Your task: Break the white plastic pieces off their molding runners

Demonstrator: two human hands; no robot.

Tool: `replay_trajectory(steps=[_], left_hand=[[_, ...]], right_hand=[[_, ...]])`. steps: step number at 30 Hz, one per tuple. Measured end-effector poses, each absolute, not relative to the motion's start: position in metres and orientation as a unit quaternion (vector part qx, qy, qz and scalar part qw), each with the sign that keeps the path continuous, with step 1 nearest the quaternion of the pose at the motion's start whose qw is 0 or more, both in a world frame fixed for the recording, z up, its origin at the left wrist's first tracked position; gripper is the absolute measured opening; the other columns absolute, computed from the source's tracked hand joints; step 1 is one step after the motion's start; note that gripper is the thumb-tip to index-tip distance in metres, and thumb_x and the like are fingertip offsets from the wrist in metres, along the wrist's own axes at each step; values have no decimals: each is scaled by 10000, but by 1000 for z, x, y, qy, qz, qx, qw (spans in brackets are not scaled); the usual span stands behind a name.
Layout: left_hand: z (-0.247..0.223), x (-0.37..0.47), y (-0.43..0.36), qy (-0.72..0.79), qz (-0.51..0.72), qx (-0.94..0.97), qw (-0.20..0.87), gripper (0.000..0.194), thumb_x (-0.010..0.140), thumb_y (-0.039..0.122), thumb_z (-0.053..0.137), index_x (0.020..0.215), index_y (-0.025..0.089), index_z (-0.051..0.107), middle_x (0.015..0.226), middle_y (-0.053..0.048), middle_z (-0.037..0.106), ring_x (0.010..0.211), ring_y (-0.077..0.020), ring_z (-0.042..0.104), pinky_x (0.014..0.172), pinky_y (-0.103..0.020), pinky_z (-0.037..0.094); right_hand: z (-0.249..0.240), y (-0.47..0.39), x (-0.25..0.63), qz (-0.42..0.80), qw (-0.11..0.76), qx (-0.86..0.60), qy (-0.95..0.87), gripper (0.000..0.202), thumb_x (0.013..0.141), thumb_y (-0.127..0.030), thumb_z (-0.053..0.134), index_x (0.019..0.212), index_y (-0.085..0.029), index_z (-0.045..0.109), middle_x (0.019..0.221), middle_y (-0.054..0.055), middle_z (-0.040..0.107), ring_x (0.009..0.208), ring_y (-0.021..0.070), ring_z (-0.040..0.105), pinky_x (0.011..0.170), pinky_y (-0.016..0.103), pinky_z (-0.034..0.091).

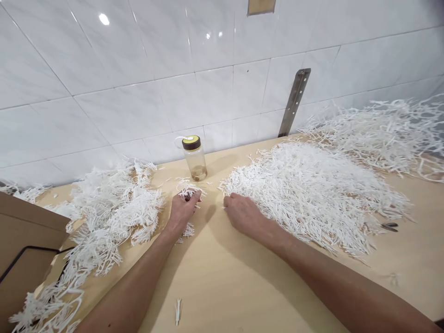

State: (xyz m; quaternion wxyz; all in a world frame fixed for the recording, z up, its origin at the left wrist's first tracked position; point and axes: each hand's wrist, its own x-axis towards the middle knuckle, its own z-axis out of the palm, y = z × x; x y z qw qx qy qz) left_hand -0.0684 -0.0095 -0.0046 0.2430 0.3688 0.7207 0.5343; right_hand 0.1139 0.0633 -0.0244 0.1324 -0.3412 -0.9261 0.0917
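Note:
My left hand is closed round a small bunch of white strips, whose ends stick out above and below the fingers. To its right, my right hand touches the left edge of a large heap of short white strips. Its fingers are curled, and their tips are hidden, so whatever they pinch cannot be made out. A looser, tangled pile of white strips lies left of my left hand. One small white piece rests alone near the front of the wooden table.
A clear bottle with a dark and yellow lid stands behind my left hand. Longer strips are piled at the back right. A metal bracket leans on the tiled wall. Small dark snips lie at right, a cardboard box at left.

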Motion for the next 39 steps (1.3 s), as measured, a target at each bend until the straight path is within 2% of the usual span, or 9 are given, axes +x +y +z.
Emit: replay_trajectory(steps=[3, 7, 11, 17, 22, 24, 31, 35, 39], left_hand=[[-3, -65, -10, 694, 542, 378, 285, 391, 700, 521, 732, 663, 151, 611, 474, 51, 467, 421, -77, 381, 431, -213, 262], [-1, -61, -11, 639, 562, 383, 360, 402, 697, 526, 747, 771, 156, 608, 556, 28, 539, 453, -82, 432, 411, -197, 269], [-1, -60, -12, 610, 577, 368, 400, 405, 720, 535, 730, 773, 154, 603, 544, 30, 511, 454, -81, 429, 404, -190, 281], [0, -56, -11, 592, 584, 363, 421, 408, 751, 535, 690, 799, 133, 644, 717, -60, 650, 546, -107, 496, 418, -196, 321], [1, -54, -14, 612, 533, 422, 404, 449, 736, 559, 707, 607, 145, 588, 540, -3, 539, 461, -85, 428, 434, -220, 328], [2, -53, -15, 614, 529, 426, 403, 446, 714, 561, 728, 610, 152, 584, 515, 10, 518, 461, -89, 434, 439, -221, 330], [4, -49, -16, 630, 545, 389, 393, 415, 725, 546, 725, 659, 163, 581, 459, 48, 483, 378, -67, 369, 395, -211, 236], [2, -49, -15, 626, 561, 391, 374, 420, 739, 535, 720, 649, 153, 570, 579, 14, 585, 380, -44, 353, 393, -216, 219], [1, -48, -15, 619, 566, 394, 377, 430, 744, 536, 718, 628, 149, 568, 578, 21, 565, 396, -37, 344, 405, -217, 226]], right_hand=[[-17, 84, 129, 84, 152, -405, -897, 211, 841, 6, 503, 746, -168, 575, 734, 105, 574, 629, 197, 530, 612, 316, 349], [-3, 93, 135, 73, 166, -417, -891, 208, 903, -112, 490, 719, -177, 563, 716, 89, 568, 606, 180, 503, 605, 314, 326], [5, 88, 131, 97, 183, -399, -893, 204, 915, -141, 477, 760, -173, 607, 757, 83, 615, 671, 187, 546, 627, 304, 335], [4, 81, 125, 165, 257, -367, -879, 161, 903, -161, 519, 826, -187, 658, 832, 39, 680, 749, 167, 596, 693, 280, 387], [7, 72, 119, 246, 308, -337, -855, 136, 883, -191, 540, 865, -206, 674, 821, 7, 703, 657, 137, 593, 672, 270, 430], [9, 69, 118, 271, 317, -345, -841, 132, 884, -222, 540, 893, -203, 670, 804, 12, 701, 627, 136, 592, 644, 271, 445], [16, 63, 120, 470, 216, -350, -781, 373, 951, -514, 442, 871, -180, 588, 639, -2, 623, 390, 90, 516, 401, 219, 426], [19, 59, 120, 503, 197, -336, -772, 378, 948, -504, 456, 824, -170, 582, 602, -8, 599, 376, 82, 519, 377, 197, 413], [16, 58, 117, 503, 176, -328, -780, 257, 893, -424, 557, 819, -182, 595, 561, -37, 546, 390, 86, 519, 350, 177, 392]])
